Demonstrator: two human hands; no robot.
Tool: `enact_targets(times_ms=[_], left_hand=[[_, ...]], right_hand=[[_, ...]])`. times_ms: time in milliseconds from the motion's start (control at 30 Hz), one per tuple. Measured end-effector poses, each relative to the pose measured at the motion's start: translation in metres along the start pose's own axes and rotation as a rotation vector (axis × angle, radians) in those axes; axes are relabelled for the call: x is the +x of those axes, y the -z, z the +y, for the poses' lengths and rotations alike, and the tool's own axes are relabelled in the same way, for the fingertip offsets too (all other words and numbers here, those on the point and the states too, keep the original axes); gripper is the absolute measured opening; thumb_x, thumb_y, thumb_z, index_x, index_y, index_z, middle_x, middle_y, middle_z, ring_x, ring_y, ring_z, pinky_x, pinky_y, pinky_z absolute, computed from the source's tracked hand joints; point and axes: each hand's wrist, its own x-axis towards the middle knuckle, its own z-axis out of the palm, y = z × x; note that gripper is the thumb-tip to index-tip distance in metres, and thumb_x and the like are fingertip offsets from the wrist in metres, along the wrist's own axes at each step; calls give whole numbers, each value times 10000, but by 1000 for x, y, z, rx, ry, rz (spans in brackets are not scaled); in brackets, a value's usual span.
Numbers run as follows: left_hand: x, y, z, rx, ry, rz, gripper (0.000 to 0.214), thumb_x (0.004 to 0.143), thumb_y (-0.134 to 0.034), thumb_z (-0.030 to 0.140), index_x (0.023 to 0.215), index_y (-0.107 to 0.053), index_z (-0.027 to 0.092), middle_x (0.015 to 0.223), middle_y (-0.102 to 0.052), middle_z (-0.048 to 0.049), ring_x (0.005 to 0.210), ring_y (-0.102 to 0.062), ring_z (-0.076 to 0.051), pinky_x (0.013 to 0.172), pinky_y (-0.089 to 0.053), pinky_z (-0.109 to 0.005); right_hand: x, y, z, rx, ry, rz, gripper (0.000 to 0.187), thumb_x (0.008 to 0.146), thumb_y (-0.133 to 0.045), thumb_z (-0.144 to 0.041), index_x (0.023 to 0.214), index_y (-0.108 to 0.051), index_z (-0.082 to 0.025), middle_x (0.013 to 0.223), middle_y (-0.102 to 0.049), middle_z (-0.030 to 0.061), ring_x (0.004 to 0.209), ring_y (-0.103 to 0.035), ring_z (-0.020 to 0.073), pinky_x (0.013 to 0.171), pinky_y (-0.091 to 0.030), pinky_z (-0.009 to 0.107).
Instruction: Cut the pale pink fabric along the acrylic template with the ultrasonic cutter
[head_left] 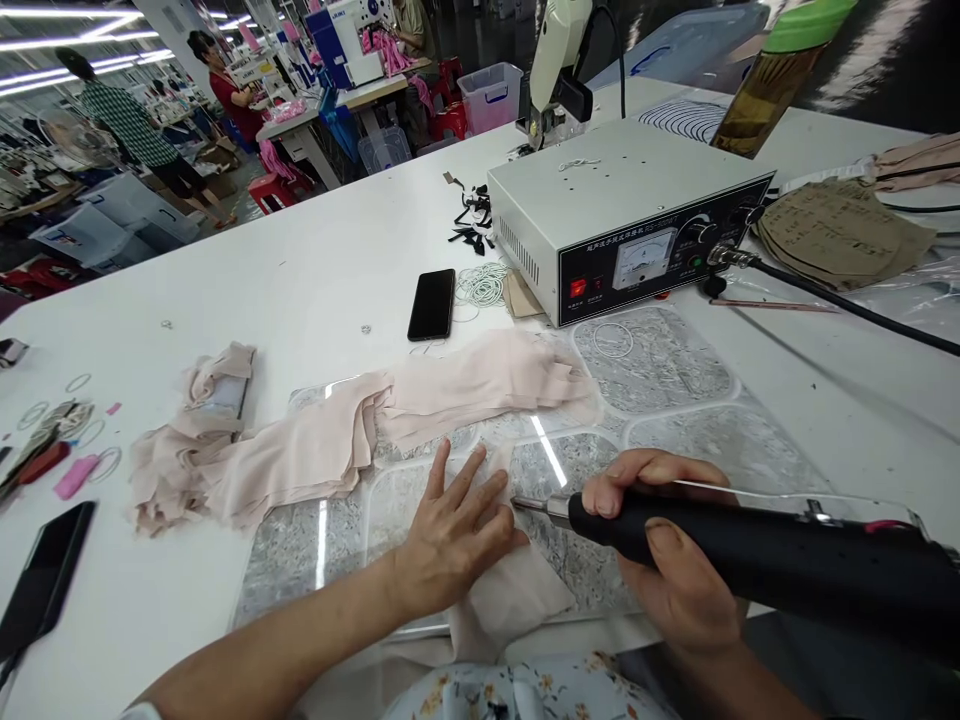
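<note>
My left hand (454, 530) lies flat with fingers spread on a pale pink fabric piece (517, 595) over a glass work plate (675, 440). My right hand (667, 560) is wrapped round a black handheld cutting tool (750, 555). The tool's metal tip (525, 503) touches the fabric right beside my left fingers. A cable (840, 300) runs from the tool side to a grey control box (622, 210) with a dial meter at the back.
A pile of pink fabric pieces (300, 440) stretches across the table's left and middle. A black phone (432, 303) lies by the box, another phone (41, 580) at the left edge. Brown paper patterns (840, 235) and a green-capped bottle (780, 75) sit at right. People work at sewing stations behind.
</note>
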Motion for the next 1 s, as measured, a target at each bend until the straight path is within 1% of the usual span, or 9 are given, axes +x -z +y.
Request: enact_targets(times_ms=[233, 400, 633, 833, 1000], left_hand=[[-4, 2, 0, -19, 18, -26, 225, 850, -718, 320, 890, -575, 151, 1174, -666, -100, 1327, -442, -361, 1138, -153, -685], [-4, 3, 0, -20, 25, -47, 197, 861, -704, 311, 893, -574, 167, 1192, -661, -104, 1329, -445, -352, 1122, -169, -700], [-4, 3, -1, -9, 0, -47, 184, 889, -668, 319, 919, -577, 163, 1180, -671, -113, 1347, -417, -356, 1109, -188, -711], [-5, 3, -1, -14, 7, -53, 198, 873, -690, 320, 932, -571, 174, 1206, -657, -115, 1357, -402, -354, 1105, -191, -716], [-5, 3, -1, -19, 3, -58, 213, 873, -690, 335, 919, -574, 162, 1200, -659, -111, 1361, -391, -365, 1112, -158, -719]], right_hand=[[0, -1, 0, 11, -9, 1, 124, 876, -559, -239, 998, -542, -257, 900, -540, 8, 667, -550, 124, 636, -519, 334], [1, 0, 1, 30, -28, 12, 139, 868, -567, -259, 1005, -545, -269, 904, -535, 12, 668, -547, 130, 626, -523, 345], [5, -3, -8, 95, -23, 68, 116, 840, -599, -284, 956, -597, -277, 857, -533, 15, 617, -532, 123, 576, -519, 326], [3, -1, -7, 63, -47, 8, 123, 852, -587, -297, 975, -591, -287, 859, -527, 22, 613, -538, 132, 575, -535, 348], [3, -1, -4, 37, -39, 2, 118, 855, -583, -296, 973, -583, -285, 850, -529, 23, 606, -531, 133, 568, -539, 354]])
